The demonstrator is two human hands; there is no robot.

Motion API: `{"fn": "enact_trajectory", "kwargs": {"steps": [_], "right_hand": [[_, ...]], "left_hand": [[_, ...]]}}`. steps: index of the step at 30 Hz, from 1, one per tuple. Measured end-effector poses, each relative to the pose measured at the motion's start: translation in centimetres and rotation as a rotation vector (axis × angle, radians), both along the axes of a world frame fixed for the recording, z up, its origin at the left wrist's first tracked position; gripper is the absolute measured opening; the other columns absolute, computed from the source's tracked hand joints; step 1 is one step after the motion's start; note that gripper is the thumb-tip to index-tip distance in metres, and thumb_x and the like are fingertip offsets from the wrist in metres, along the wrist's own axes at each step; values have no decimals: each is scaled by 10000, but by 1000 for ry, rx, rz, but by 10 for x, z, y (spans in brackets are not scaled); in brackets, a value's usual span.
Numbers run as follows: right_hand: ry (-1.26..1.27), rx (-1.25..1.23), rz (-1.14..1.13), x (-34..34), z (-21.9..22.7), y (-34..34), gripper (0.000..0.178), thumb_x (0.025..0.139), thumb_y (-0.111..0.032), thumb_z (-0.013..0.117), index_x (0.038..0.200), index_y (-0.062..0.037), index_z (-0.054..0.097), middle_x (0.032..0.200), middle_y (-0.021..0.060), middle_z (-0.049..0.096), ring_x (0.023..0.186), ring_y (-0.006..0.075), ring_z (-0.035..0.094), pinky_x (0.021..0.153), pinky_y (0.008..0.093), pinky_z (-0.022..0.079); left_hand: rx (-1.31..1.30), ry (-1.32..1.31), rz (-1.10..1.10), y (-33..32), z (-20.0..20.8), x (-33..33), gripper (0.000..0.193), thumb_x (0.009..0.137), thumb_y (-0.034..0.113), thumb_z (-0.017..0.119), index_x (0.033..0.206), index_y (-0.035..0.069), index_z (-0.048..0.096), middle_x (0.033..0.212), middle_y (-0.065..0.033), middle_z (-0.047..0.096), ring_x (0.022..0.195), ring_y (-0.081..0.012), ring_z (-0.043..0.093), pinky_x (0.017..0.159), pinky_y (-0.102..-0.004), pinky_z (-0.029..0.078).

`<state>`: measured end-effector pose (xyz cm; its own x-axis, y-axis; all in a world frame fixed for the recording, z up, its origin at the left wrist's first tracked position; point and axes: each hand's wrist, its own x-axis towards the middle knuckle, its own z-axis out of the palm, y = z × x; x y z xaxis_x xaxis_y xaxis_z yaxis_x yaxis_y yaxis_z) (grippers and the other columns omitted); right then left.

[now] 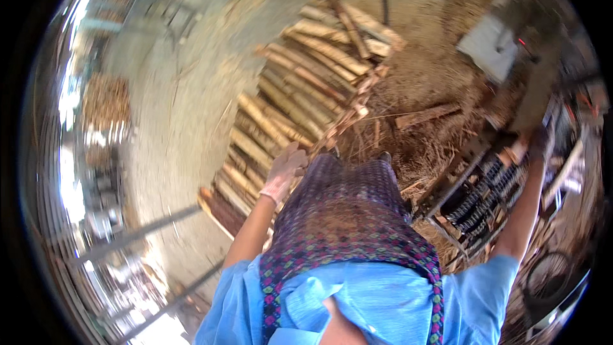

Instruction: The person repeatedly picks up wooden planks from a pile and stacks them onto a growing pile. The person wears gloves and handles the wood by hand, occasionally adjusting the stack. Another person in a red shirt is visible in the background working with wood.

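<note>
My left hand [285, 170], in a pale work glove, is over a long pile of split logs [284, 108]. Its fingers stretch out and seem to hold nothing; whether they touch the wood I cannot tell. Far to the right, my right arm reaches to a machine [476, 195] with rows of dark spiked or chain-like parts. My right hand [542, 142] is at the machine's far end, beside a short light piece of wood [513, 152]. Motion blurs its fingers, so its grip does not show.
Bark and shavings [421, 137] litter the ground between pile and machine. A pale sheet-like panel [489, 48] stands beyond the machine. Metal bars [137, 235] cross at the lower left, and a stack of wood [105, 103] stands farther left. A wheel-like ring [548, 276] is at the lower right.
</note>
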<state>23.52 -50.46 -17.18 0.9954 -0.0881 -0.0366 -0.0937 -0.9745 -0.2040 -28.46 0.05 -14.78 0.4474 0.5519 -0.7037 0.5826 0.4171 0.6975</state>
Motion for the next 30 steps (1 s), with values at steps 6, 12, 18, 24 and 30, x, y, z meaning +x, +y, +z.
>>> {"fn": "enact_trajectory", "kwargs": {"steps": [6, 12, 18, 24, 30], "right_hand": [[-602, 503, 59, -137, 62, 45, 443, 1030, -237, 620, 1383, 11, 522, 1236, 172, 642, 1128, 313, 639, 954, 447, 537], [35, 292, 333, -311, 60, 239, 649, 940, -116, 721, 1524, -76, 438, 1561, 163, 459, 1417, 324, 465, 1189, 453, 387], [971, 696, 233, -360, -134, 362, 822, 834, -344, 813, 1479, 19, 455, 1417, 208, 578, 1290, 294, 564, 1081, 391, 435], [1096, 942, -22, -404, -295, 468, 1079, 767, -435, 857, 1558, 41, 298, 1475, 282, 484, 1355, 351, 497, 1110, 388, 398], [813, 495, -136, -436, -319, 519, 1117, 769, -462, 825, 1552, 106, 267, 1532, 278, 433, 1388, 375, 478, 1109, 372, 399]], "left_hand": [[-111, 140, 197, 15, -65, -105, 750, 963, 310, 684, 1546, -36, 364, 1161, -125, 657, 926, -190, 656, 741, -325, 566], [-193, 288, 219, 39, -112, -140, 719, 954, 306, 658, 1526, -49, 405, 1386, -193, 604, 1201, -254, 624, 972, -365, 507], [-98, 221, 131, 46, -101, -183, 614, 988, 289, 619, 1468, -63, 468, 1073, -69, 640, 908, -138, 602, 819, -256, 487], [-179, 351, 259, 32, -97, -282, 592, 1000, 281, 629, 1479, -23, 461, 1205, -77, 628, 1006, -140, 615, 826, -287, 518], [-280, 447, 490, 31, -97, -297, 601, 991, 289, 651, 1471, -26, 475, 1166, -59, 625, 986, -148, 611, 823, -287, 510]]}}
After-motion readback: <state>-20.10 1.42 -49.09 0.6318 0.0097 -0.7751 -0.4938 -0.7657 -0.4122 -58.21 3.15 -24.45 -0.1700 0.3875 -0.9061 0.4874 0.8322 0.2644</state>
